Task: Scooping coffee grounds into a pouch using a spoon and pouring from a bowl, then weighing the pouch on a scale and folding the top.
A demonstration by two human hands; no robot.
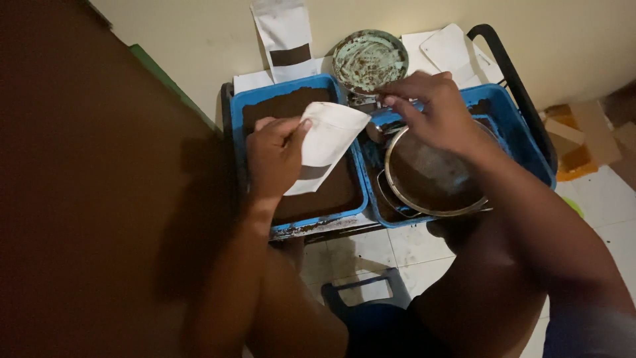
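1. Far left we see only a dark brown surface [86,199], out of focus; nothing sits on it that we can make out.
2. Left blue plastic tray [240,106] holds a flat bed of dark brown powder [331,192].
3. Left hand [271,156] hovers over that tray, its grip pinched on the top edge of a white paper pouch with a dark band [324,146]; pouch hangs tilted, mouth toward the right.
4. Behind the tray, a second white pouch with a dark band [286,40] stands upright against the cream wall [199,33].
5. Centre back: a round metal pan smeared pale green [369,61], on what looks like a small scale, mostly hidden.
6. Right hand [430,113] reaches between pan and pouch, fingertips closed on something small; we cannot tell what.
7. Under it, a round metal sieve bowl with brown powder [430,179] rests in the right blue plastic tray [523,142].
8. We judge the pouch should stay over the tray with its mouth held wide, so spills land in powder.
9. Right edge: white tiled floor [616,219], cardboard scraps [576,142].
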